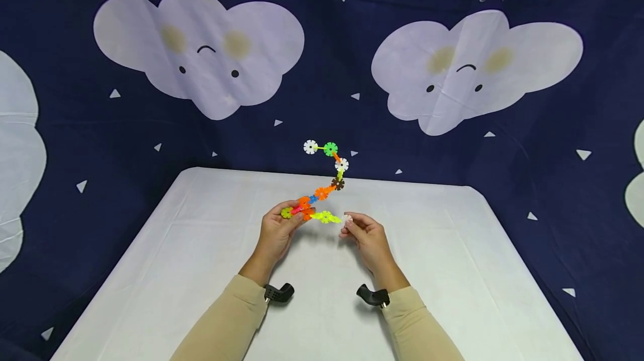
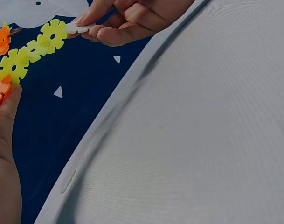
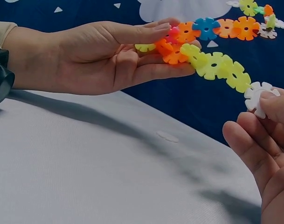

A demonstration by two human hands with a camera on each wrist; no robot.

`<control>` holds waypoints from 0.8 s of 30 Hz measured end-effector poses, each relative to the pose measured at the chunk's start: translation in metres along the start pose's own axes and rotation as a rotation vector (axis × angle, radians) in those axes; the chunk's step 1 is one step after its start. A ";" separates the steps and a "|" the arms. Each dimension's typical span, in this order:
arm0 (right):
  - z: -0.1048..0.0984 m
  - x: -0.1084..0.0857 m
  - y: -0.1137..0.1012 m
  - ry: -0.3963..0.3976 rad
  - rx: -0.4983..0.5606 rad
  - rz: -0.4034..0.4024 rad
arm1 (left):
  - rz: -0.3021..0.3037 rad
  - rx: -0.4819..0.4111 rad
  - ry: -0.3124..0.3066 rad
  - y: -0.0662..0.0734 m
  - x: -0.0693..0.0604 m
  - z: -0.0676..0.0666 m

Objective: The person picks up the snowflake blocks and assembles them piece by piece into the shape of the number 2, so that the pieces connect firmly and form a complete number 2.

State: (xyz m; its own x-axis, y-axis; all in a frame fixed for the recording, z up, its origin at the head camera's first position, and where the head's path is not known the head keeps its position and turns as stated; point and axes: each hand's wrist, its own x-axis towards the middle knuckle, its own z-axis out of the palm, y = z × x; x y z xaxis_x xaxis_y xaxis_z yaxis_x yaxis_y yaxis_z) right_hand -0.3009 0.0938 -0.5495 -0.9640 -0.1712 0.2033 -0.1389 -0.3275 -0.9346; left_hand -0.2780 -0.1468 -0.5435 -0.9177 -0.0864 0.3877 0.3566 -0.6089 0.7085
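A chain of slotted plastic snowflake discs (image 1: 322, 193) in orange, blue, brown, white, green and yellow is held above the table. My left hand (image 1: 274, 235) grips it near its lower bend, thumb over the orange and pink discs (image 3: 186, 32). Yellow discs (image 3: 211, 72) run from there toward my right hand (image 1: 372, 241). Between thumb and fingers, that hand pinches a white snowflake disc (image 3: 253, 97), which meets the last yellow disc at its edge. Whether their slots are interlocked I cannot tell. The chain's far end curves up and back to another white disc (image 1: 310, 147).
On the white-covered table (image 1: 322, 316) lies a flat white disc (image 3: 167, 136), below the hands. A dark blue cloth with cloud prints (image 1: 322, 70) hangs behind the table's far edge. Black wrist cameras (image 1: 279, 293) sit at both cuffs.
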 end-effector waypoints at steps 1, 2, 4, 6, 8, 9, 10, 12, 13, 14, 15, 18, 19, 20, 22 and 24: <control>0.000 0.000 0.000 -0.003 0.004 -0.002 | 0.000 -0.001 0.000 0.000 0.000 0.000; 0.000 0.000 0.000 -0.005 0.006 -0.005 | 0.001 -0.001 0.000 0.000 0.000 0.000; 0.001 0.000 0.000 -0.009 0.008 -0.012 | 0.000 -0.004 0.004 0.000 0.000 0.000; 0.001 -0.001 0.000 -0.012 0.007 -0.020 | -0.002 -0.008 0.009 0.000 0.000 0.000; 0.001 -0.001 0.000 -0.014 0.003 -0.027 | 0.001 -0.011 0.010 0.000 0.000 0.001; 0.000 -0.001 0.001 -0.016 0.003 -0.031 | 0.001 -0.012 0.010 0.000 0.000 0.000; 0.000 -0.001 0.001 -0.018 0.001 -0.034 | 0.003 -0.013 0.010 0.000 0.000 0.000; 0.000 0.000 0.002 -0.026 0.003 -0.042 | 0.009 -0.015 0.009 -0.001 0.001 0.000; 0.000 0.000 0.002 -0.028 0.002 -0.045 | 0.010 -0.015 0.010 -0.001 0.001 0.000; 0.000 0.000 0.002 -0.029 0.000 -0.048 | 0.011 -0.015 0.011 -0.001 0.001 0.000; 0.000 0.000 0.002 -0.030 -0.001 -0.052 | 0.011 -0.014 0.011 -0.001 0.001 0.000; 0.001 -0.001 0.002 -0.035 -0.016 -0.066 | 0.010 -0.014 0.010 -0.001 0.001 0.000; 0.001 -0.001 0.002 -0.035 -0.022 -0.070 | 0.010 -0.012 0.010 -0.001 0.001 -0.001; 0.001 -0.001 0.002 -0.034 -0.028 -0.074 | 0.011 -0.010 0.010 -0.001 0.001 -0.001; 0.001 -0.001 0.002 -0.032 -0.039 -0.081 | 0.012 -0.005 0.012 0.000 0.001 -0.001; 0.001 -0.001 0.001 -0.028 -0.048 -0.085 | 0.014 0.003 0.015 0.000 0.001 -0.002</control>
State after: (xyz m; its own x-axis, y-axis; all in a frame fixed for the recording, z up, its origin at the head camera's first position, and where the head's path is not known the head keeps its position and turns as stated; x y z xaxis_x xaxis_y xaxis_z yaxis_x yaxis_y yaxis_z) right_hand -0.2999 0.0928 -0.5507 -0.9415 -0.1709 0.2904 -0.2318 -0.2970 -0.9263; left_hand -0.2788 -0.1482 -0.5444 -0.9152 -0.1065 0.3887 0.3698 -0.6051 0.7051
